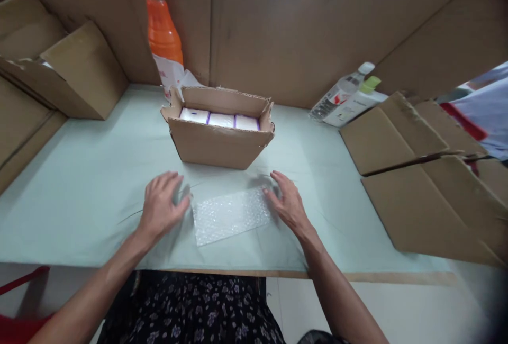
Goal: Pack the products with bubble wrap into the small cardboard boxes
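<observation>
A flat piece of bubble wrap lies on the pale green tabletop between my hands. My left hand hovers by its left end, fingers spread and nothing held. At the opposite end, my right hand is also open, its thumb close to the wrap's corner; whether it touches I cannot tell. Just beyond the wrap stands an open cardboard box holding several white packs with purple edges.
An orange bottle stands behind the box. Farther right, a clear bottle and a white bottle with a green cap lean against the cardboard wall. Cardboard boxes occupy the left and right sides.
</observation>
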{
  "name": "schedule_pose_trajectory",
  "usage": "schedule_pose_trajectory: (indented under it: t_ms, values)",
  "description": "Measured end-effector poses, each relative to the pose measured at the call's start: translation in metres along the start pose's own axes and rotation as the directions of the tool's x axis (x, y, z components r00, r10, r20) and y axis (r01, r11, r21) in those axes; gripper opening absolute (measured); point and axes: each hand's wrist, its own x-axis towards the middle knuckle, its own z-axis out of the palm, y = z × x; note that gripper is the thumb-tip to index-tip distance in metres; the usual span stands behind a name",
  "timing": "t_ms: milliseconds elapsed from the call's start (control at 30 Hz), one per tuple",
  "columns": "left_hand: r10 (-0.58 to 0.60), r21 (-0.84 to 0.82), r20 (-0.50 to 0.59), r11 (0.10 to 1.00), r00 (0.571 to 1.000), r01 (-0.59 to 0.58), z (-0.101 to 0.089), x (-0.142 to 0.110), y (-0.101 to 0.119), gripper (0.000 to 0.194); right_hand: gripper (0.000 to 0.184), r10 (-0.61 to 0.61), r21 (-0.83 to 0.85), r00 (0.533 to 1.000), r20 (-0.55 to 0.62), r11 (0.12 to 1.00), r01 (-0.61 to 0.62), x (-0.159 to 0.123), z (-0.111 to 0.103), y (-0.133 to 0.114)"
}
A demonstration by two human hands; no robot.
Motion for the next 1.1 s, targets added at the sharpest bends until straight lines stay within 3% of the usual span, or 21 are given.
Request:
schedule_pose_trajectory:
  t_ms: [67, 167, 267, 367, 433, 533, 600, 667, 800, 867, 900, 1000, 1100]
  values:
    - [0.095, 0.141, 0.083, 0.984, 0.992, -0.106, 0.008, -0.031, 0.009, 0.038, 0.040, 0.017, -0.113, 1.000, 0.002, 0.993, -0.017, -0.018, -0.002, 0.010]
    - [0.141, 0.178, 0.108, 0.971, 0.984, -0.159, 0.025, -0.055, 0.025, 0.013, 0.018, -0.032, -0.127, 0.999, -0.001, 0.991, 0.032, -0.033, 0.001, 0.002]
    - [0.151, 0.125, 0.063, 0.979, 0.986, -0.158, 0.025, -0.052, 0.030, 0.011, 0.012, -0.117, -0.043, 0.993, 0.021, 0.992, 0.118, -0.038, 0.009, -0.023]
    - [0.062, 0.104, 0.060, 0.992, 0.996, -0.068, 0.004, -0.037, 0.016, 0.009, 0.009, -0.160, 0.004, 0.986, 0.035, 0.987, 0.160, -0.041, 0.015, -0.041]
    - [-0.073, 0.114, 0.144, 0.992, 0.987, 0.057, -0.012, -0.030, 0.004, 0.015, 0.012, -0.150, -0.047, 0.989, 0.016, 0.988, 0.150, -0.043, 0.019, -0.043]
    - [-0.244, 0.158, 0.267, 0.965, 0.932, 0.208, -0.026, -0.030, -0.007, 0.042, 0.037, -0.110, -0.200, 0.994, -0.004, 0.974, 0.107, -0.045, 0.024, -0.037]
    - [-0.261, 0.172, 0.282, 0.960, 0.923, 0.219, -0.024, -0.037, -0.006, 0.058, 0.043, -0.097, -0.275, 0.995, 0.004, 0.957, 0.094, -0.048, 0.026, -0.036]
    - [-0.208, 0.146, 0.252, 0.974, 0.945, 0.176, -0.016, -0.046, -0.003, 0.063, 0.036, -0.116, -0.288, 0.993, 0.025, 0.950, 0.118, -0.052, 0.027, -0.040]
    - [-0.026, -0.011, 0.128, 1.000, 0.991, 0.028, -0.003, -0.065, 0.002, 0.061, 0.014, -0.178, -0.113, 0.984, 0.026, 0.977, 0.180, -0.062, 0.030, -0.055]
    - [0.005, -0.075, 0.049, 0.997, 0.999, -0.002, -0.002, -0.071, 0.001, 0.058, 0.010, -0.118, 0.039, 0.993, -0.004, 0.992, 0.118, -0.066, 0.029, -0.060]
    - [-0.001, -0.099, 0.010, 0.995, 1.000, 0.002, -0.002, -0.073, 0.001, 0.058, 0.011, -0.061, 0.123, 0.998, -0.006, 0.990, 0.062, -0.066, 0.028, -0.061]
    - [-0.057, -0.193, -0.074, 0.980, 0.996, 0.041, -0.010, -0.071, 0.000, 0.056, 0.045, 0.058, 0.355, 0.996, 0.065, 0.932, -0.077, -0.059, 0.018, -0.065]
    - [-0.136, -0.313, -0.091, 0.944, 0.986, 0.101, -0.026, -0.053, 0.007, 0.047, 0.049, -0.007, 0.457, 0.997, 0.083, 0.889, -0.032, -0.037, -0.007, -0.076]
